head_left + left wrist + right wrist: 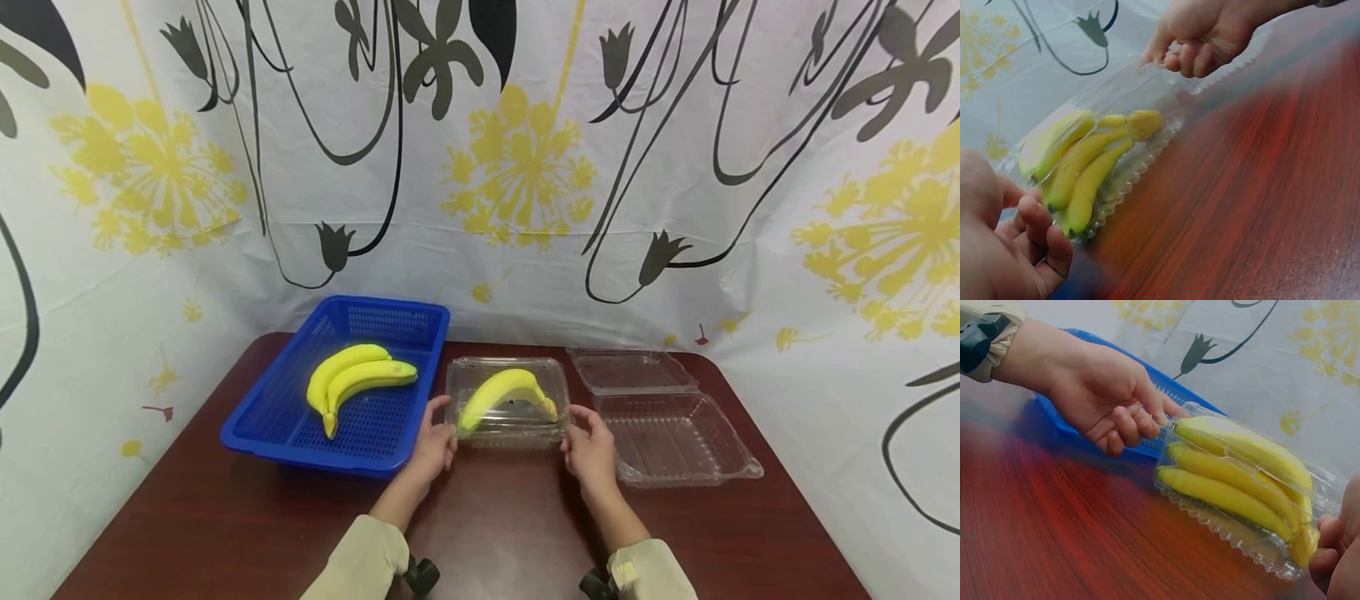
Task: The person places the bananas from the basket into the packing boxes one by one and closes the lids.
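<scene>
Both cream sleeves [360, 558] are seen nearest. A closed clear clamshell [508, 404] of bananas [504, 393] is gripped at its ends on the dark wooden table [225, 517]: the left hand [433, 446] and right hand [591, 450] have curled fingers pinching its rim. Beside it are a blue basket [345, 383] (two bananas inside) and an open clamshell [667, 417].
</scene>
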A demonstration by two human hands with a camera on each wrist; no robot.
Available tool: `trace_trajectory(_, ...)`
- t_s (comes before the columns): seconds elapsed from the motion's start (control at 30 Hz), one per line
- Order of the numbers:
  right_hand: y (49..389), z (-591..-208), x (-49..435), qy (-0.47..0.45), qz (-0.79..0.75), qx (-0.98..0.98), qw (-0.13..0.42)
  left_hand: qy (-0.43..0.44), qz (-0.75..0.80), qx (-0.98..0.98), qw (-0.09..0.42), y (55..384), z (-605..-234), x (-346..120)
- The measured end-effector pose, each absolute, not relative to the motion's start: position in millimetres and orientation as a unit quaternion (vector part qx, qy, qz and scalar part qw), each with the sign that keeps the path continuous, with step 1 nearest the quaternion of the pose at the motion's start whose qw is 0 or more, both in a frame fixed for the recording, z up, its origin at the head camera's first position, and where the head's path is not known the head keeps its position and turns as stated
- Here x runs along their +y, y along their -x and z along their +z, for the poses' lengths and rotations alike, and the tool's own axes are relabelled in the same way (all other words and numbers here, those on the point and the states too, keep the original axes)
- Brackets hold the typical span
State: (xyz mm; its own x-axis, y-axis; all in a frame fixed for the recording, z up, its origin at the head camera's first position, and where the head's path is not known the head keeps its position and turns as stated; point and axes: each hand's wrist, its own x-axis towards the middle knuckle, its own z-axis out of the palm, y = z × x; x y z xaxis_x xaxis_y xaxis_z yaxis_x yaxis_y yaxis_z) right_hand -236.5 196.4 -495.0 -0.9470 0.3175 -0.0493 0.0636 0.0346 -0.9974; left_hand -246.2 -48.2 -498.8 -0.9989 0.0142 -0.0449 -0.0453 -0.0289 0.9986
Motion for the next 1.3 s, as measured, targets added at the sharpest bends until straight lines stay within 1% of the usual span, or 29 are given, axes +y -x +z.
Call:
trace_trajectory(0.33, 237, -494, 195, 0.127, 0.722, -0.675, 0.082, 0.023, 0.696, 0.717, -0.005, 240, -497, -45)
trace_trajectory(0.6, 227, -484, 192, 0.111, 0.745, -0.654, 0.073, 0.030, 0.697, 0.716, -0.029, 230, -493, -43)
trace_trajectory(0.87, 213, -472, 195, 0.070, 0.723, -0.683, 0.083, -0.001, 0.685, 0.728, -0.032, 219, -487, -40)
trace_trajectory(0.97, 210, -471, 197, 0.048, 0.697, -0.708, 0.104, -0.018, 0.679, 0.733, -0.030, 214, -482, -40)
trace_trajectory(1.07, 208, -471, 199, 0.020, 0.660, -0.738, 0.139, -0.035, 0.666, 0.745, -0.032, 210, -477, -40)
trace_trajectory(1.2, 207, -473, 205, -0.014, 0.593, -0.779, 0.204, -0.082, 0.654, 0.751, -0.031, 206, -469, -40)
trace_trajectory(1.3, 206, -474, 210, -0.049, 0.542, -0.798, 0.261, -0.123, 0.659, 0.742, -0.015, 199, -454, -41)
